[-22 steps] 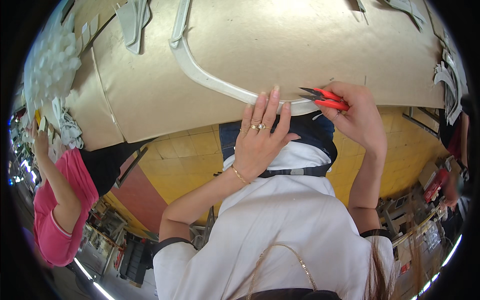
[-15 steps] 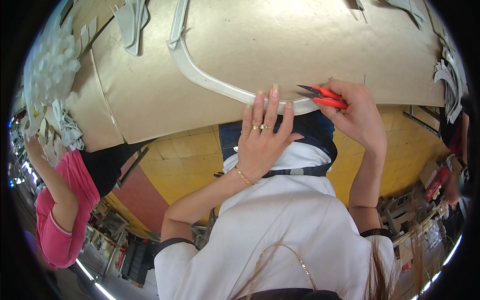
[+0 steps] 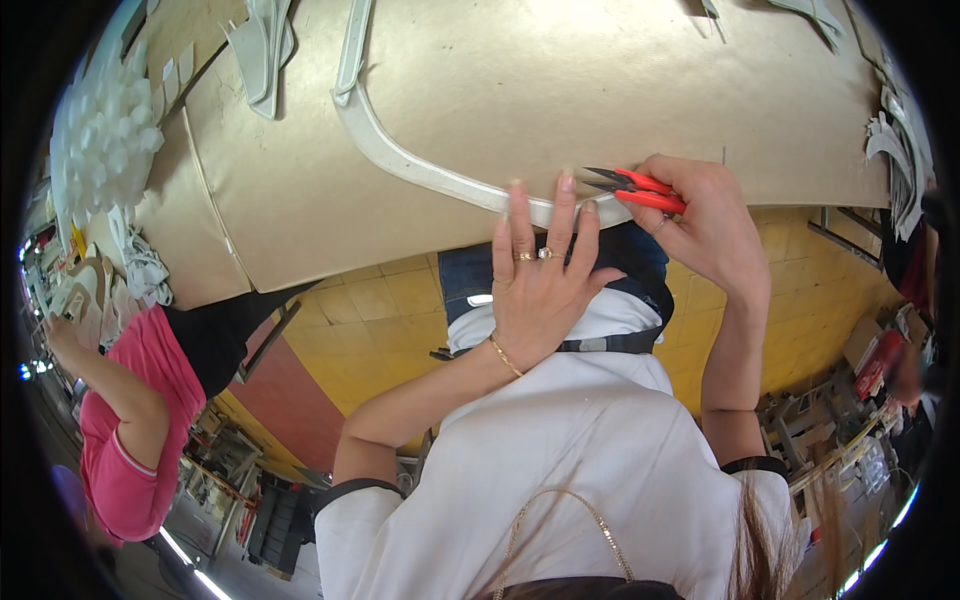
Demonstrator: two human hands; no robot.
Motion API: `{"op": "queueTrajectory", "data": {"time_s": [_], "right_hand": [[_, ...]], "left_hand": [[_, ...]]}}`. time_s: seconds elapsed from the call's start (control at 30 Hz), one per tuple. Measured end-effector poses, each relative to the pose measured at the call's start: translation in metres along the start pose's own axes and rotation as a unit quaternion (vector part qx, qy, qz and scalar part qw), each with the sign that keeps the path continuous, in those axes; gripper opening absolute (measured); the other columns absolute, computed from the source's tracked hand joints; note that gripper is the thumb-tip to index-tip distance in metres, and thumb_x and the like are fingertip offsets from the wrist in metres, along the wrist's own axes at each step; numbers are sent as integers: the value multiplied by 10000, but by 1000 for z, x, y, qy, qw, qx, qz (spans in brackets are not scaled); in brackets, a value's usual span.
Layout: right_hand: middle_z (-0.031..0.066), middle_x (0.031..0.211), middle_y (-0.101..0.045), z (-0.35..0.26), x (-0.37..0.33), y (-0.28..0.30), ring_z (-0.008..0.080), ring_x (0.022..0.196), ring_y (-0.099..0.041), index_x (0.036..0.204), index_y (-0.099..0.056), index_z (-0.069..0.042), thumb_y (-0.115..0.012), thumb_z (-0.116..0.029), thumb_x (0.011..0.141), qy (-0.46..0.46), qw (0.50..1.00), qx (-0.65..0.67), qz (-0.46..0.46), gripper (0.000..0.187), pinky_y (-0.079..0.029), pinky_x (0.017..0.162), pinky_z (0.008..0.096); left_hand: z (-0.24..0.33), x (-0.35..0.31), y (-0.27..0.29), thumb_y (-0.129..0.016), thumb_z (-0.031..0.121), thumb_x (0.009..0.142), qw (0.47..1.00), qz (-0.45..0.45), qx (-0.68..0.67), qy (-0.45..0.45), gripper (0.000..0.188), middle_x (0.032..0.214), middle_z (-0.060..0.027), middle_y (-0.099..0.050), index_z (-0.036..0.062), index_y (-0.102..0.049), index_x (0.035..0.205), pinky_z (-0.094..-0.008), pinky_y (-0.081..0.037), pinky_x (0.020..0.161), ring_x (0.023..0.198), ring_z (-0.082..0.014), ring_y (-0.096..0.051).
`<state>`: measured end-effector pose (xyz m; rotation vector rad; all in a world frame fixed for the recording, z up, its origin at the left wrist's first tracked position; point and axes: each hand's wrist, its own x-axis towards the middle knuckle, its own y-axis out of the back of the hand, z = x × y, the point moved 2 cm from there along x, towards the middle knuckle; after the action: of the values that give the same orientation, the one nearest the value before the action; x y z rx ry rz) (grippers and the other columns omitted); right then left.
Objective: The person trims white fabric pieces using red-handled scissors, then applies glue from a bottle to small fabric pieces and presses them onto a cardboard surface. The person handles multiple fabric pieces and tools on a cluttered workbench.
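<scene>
A long, curved off-white strip (image 3: pixel 432 174) with a stitched edge bends along the near edge of the table. My left hand (image 3: pixel 540 285) lies over it, fingers spread and fingertips resting on the strip. At the strip's right end, my right hand (image 3: pixel 718 220) is closed around red-handled thread snips (image 3: pixel 648 192). Their dark blades are parted and point left, close to my left fingertips. Whether they touch the strip I cannot tell.
A tan-covered table (image 3: pixel 560 90) spreads ahead. Flat pale pieces (image 3: pixel 262 55) lie at the far left, beside a heap of whitish translucent parts (image 3: pixel 105 135). More cut pieces (image 3: pixel 900 165) are stacked at the right edge. A person in a pink shirt (image 3: pixel 150 410) works at the left.
My left hand has slid a little right along the strip. My right hand and the snips have shifted slightly left. The co-worker's hand at the left has come down from the translucent heap.
</scene>
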<state>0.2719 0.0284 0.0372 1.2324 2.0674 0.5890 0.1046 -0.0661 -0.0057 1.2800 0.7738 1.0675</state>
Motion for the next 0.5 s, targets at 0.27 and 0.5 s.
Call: {"op": "queueTrajectory", "data": {"time_s": [0.27,0.5], "right_hand": [[135,597,-499,-1,1,4,253,518,-455,851,-645,12,-701,-151,816,0,1000,-7,-16,176,-384,518,339],[146,617,-523,5,8,16,266,538,-461,889,-666,13,-712,-153,821,0,999,-2,-48,185,-382,538,350]], "left_hand": [[7,3,-10,-667,529,834,992,-34,-121,3,824,1527,-195,-356,-17,-428,1404,-481,-158,1177,1436,-352,-307],[6,2,-12,-700,497,821,990,-22,-138,-2,849,1539,-244,-303,-7,-389,1430,-506,-215,1157,1446,-385,-271]]}}
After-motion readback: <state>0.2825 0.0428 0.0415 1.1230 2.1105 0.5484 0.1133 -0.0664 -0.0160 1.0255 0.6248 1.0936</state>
